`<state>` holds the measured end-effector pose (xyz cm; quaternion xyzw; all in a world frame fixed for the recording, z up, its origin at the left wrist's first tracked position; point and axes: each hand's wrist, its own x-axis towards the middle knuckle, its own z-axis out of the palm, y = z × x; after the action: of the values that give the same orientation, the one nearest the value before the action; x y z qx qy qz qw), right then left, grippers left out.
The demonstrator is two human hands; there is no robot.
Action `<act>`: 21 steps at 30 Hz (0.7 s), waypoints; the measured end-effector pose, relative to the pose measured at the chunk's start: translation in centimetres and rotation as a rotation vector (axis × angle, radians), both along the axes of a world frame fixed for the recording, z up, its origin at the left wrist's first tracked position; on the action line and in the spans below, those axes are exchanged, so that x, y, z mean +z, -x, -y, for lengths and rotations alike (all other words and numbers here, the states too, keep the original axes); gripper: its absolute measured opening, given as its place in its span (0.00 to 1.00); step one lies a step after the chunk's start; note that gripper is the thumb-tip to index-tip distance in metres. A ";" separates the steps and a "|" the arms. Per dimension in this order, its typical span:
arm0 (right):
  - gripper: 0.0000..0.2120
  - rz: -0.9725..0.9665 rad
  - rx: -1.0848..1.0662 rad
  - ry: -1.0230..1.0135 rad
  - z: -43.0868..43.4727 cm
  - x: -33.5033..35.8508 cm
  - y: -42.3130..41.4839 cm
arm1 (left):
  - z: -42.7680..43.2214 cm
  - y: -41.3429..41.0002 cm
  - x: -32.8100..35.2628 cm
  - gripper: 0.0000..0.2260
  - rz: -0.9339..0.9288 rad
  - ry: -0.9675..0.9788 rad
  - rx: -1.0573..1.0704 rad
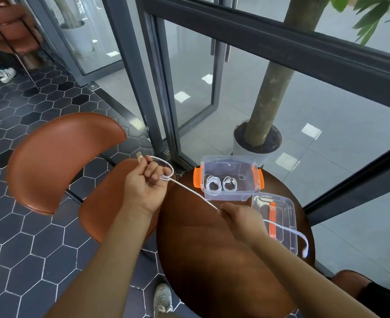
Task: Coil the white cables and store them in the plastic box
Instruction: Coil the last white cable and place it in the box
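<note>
My left hand (145, 182) grips a white cable (195, 194) near its USB plug, with one loop wound around the fingers. The cable runs taut down to my right hand (242, 220), which pinches it; the free tail curves off past the lid to the right. A clear plastic box (229, 196) with orange side latches stands open on the round brown table (200, 249). Two coiled white cables (221, 183) lie inside it. Its clear lid (288, 216) with an orange handle rests beside the box.
A brown leather chair (63, 157) stands left of the table on dark hexagon tiles. A potted tree trunk (258, 138) and glass walls with dark frames lie behind the table. My shoe (163, 299) shows below.
</note>
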<state>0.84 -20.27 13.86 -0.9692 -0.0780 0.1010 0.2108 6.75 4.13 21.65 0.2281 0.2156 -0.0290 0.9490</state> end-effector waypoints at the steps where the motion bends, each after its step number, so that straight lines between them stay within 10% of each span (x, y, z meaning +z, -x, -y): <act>1: 0.11 -0.043 -0.015 -0.007 -0.2 -0.5 -0.3 | 0.3 0.0 0.0 0.13 0.013 0.010 -0.019; 21: 0.12 -0.265 -0.303 -0.472 -1.6 4.0 -7.0 | 4.0 4.4 0.6 0.16 0.140 -0.372 -0.727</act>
<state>7.85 -18.67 17.89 -0.8724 0.0740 0.1730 0.4512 2.32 0.14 22.23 0.4584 0.0573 -0.3072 0.8320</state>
